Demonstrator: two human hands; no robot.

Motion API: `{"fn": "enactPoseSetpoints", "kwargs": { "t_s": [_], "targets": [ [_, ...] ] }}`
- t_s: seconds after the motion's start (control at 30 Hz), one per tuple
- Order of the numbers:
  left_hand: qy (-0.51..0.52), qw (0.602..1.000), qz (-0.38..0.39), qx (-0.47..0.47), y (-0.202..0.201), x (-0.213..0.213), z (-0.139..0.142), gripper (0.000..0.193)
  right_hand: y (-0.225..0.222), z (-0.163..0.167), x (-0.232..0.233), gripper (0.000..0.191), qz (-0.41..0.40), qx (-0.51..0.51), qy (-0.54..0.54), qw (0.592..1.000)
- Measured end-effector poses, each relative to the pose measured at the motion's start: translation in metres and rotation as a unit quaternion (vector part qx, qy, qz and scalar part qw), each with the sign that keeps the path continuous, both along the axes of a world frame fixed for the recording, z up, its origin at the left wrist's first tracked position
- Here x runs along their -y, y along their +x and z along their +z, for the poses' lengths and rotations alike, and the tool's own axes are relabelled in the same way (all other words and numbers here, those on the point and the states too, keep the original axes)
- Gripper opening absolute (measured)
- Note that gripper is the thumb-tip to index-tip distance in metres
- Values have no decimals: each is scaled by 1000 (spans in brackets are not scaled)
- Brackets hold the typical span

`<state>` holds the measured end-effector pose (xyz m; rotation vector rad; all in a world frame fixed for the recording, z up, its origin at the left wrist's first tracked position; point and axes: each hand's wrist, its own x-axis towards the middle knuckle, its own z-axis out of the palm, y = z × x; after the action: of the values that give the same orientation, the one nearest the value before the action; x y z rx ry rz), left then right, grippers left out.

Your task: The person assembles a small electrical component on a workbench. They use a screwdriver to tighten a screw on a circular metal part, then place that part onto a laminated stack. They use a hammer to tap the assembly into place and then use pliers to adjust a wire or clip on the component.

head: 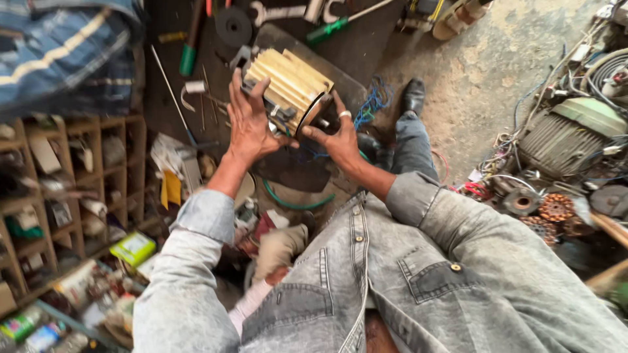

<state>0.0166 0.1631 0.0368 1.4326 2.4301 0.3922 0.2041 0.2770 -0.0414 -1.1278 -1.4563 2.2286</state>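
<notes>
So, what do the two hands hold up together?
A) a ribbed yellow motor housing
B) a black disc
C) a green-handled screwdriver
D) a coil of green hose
A: the left hand and the right hand grip the ribbed yellow motor housing from both sides, while the green-handled screwdriver lies on the floor beyond it.

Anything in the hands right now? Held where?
Yes: a finned yellow motor housing, held in both hands. The left hand grips its dark end face; the right hand holds the round rim on the other side.
</notes>
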Motion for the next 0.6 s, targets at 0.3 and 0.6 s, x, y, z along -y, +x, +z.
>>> {"fn": "enactPoseSetpoints", "kwargs": {
  "t_s": [0.3,0.6],
  "targets": [
    [3,1000,-8,-2,0,-1,-1,142,-3,-15,1,113,14,-32,-82,996],
    [-25,997,68,26,5,-19,5,145,-34,10,-125,101,167,-12,365,916]
  ]
}}
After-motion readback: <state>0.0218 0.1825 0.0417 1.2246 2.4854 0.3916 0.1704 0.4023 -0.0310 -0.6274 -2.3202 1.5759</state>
